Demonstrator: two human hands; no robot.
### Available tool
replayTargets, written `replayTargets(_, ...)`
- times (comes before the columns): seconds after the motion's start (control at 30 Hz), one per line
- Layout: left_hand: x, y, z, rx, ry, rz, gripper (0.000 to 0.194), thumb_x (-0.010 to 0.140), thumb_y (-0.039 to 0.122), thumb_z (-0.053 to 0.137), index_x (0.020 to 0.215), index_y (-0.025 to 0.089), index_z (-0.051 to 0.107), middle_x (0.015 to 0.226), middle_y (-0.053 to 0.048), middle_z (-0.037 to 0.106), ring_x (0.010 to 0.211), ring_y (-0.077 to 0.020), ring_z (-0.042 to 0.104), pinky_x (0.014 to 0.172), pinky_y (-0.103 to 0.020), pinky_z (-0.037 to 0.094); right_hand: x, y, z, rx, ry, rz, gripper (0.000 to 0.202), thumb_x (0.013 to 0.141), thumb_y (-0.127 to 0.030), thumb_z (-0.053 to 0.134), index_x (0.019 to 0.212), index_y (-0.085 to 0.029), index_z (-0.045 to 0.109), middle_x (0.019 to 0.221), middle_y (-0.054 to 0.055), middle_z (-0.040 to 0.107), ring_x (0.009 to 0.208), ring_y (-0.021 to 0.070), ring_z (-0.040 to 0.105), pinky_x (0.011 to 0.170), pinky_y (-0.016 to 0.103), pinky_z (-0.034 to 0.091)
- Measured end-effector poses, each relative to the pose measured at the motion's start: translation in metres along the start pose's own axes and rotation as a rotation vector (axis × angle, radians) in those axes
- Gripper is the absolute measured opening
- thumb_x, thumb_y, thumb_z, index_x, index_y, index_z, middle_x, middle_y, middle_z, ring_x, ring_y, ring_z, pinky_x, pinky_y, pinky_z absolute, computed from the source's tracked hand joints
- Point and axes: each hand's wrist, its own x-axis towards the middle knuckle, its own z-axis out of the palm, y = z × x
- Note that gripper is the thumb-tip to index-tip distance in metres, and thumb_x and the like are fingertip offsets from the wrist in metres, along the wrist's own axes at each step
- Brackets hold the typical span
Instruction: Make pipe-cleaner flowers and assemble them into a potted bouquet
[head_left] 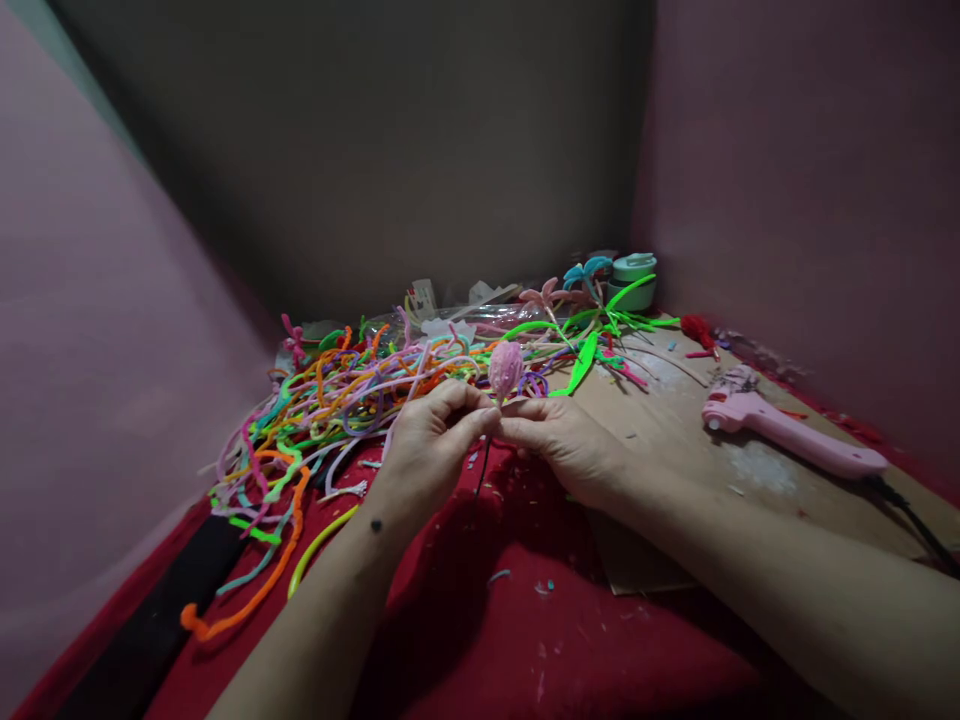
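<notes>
Bare forearms point(322, 600) up front, left hand point(431, 430) and right hand point(566, 440) pinching a fuzzy pink oval bud point(506, 367) by its base, thin dark stem point(484, 466) pointing down-ish.

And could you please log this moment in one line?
left hand: pinching below pink flower | right hand: pinching there too | pipe cleaners: piled, left | glue gun: on cardboard, right

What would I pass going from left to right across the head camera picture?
Dark-pink fuzzy shape → left hand → pink fuzzy bud → right hand → mint-green lidded container → pink glue gun. The tangled stems spread behind several of these, so I left them out.
</notes>
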Motion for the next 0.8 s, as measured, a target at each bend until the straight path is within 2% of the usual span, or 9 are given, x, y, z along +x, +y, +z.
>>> replayTargets(0.13, 0.000, 0.001, 0.001, 0.080, 0.010, 0.036, 0.014, 0.075, 0.021, 0.053, 0.062, 0.016, 0.055, 0.060, 0.003, 0.050, 0.058, -0.0099, 0.043, 0.057, -0.021, 0.034, -0.001, -0.002, 0.002, 0.017, -0.024, -0.019, 0.018, 0.066, -0.035, 0.070, 0.069, -0.018, 0.069, 0.064, -0.003, 0.059, 0.060, 0.0092, 0.046, 0.065, 0.026, 0.033)
replayTargets(0.27, 0.001, -0.002, -0.001, -0.084, 0.003, -0.033, 0.023, 0.079, 0.029, 0.051, 0.060, 0.016, 0.051, 0.055, 0.004, 0.046, 0.052, -0.0083, 0.039, 0.052, -0.020, 0.032, 0.000, -0.003, 0.001, 0.050, -0.049, -0.083, 0.012, 0.070, -0.029, 0.066, 0.072, -0.018, 0.070, 0.069, -0.002, 0.063, 0.067, 0.0115, 0.052, 0.072, 0.028, 0.037)
replayTargets(0.4, 0.004, -0.010, -0.006, -0.270, 0.046, -0.056, 0.025, 0.079, 0.033, 0.052, 0.061, 0.016, 0.051, 0.054, 0.003, 0.046, 0.052, -0.0088, 0.041, 0.054, -0.021, 0.034, 0.002, -0.003, 0.000, 0.103, -0.044, -0.056, 0.015, 0.069, -0.028, 0.068, 0.079, -0.018, 0.070, 0.080, 0.002, 0.067, 0.079, 0.0148, 0.057, 0.081, 0.032, 0.038)
replayTargets(0.47, 0.005, -0.011, -0.007, -0.288, 0.062, -0.053, 0.025, 0.078, 0.033, 0.053, 0.060, 0.016, 0.051, 0.053, 0.003, 0.045, 0.053, -0.0089, 0.042, 0.055, -0.021, 0.035, 0.003, -0.002, -0.001, 0.117, -0.039, -0.062, 0.014, 0.068, -0.029, 0.069, 0.078, -0.018, 0.069, 0.081, 0.002, 0.067, 0.080, 0.0148, 0.057, 0.083, 0.033, 0.037)
replayTargets(0.63, 0.003, -0.002, -0.005, -0.148, 0.026, -0.043, 0.024, 0.079, 0.031, 0.053, 0.061, 0.015, 0.054, 0.055, 0.003, 0.049, 0.052, -0.0075, 0.040, 0.053, -0.019, 0.032, 0.003, -0.001, -0.001, 0.107, -0.061, -0.065, 0.011, 0.070, -0.028, 0.067, 0.076, -0.019, 0.069, 0.076, 0.000, 0.065, 0.076, 0.0139, 0.056, 0.080, 0.032, 0.037)
replayTargets(0.8, 0.000, 0.005, -0.002, -0.099, 0.005, -0.046, 0.017, 0.077, 0.028, 0.055, 0.066, 0.015, 0.060, 0.056, 0.004, 0.050, 0.053, -0.0074, 0.041, 0.051, -0.019, 0.032, 0.002, -0.003, 0.000, 0.090, -0.048, -0.066, 0.006, 0.071, -0.024, 0.066, 0.068, -0.019, 0.068, 0.063, -0.003, 0.059, 0.064, 0.0112, 0.050, 0.069, 0.028, 0.036)
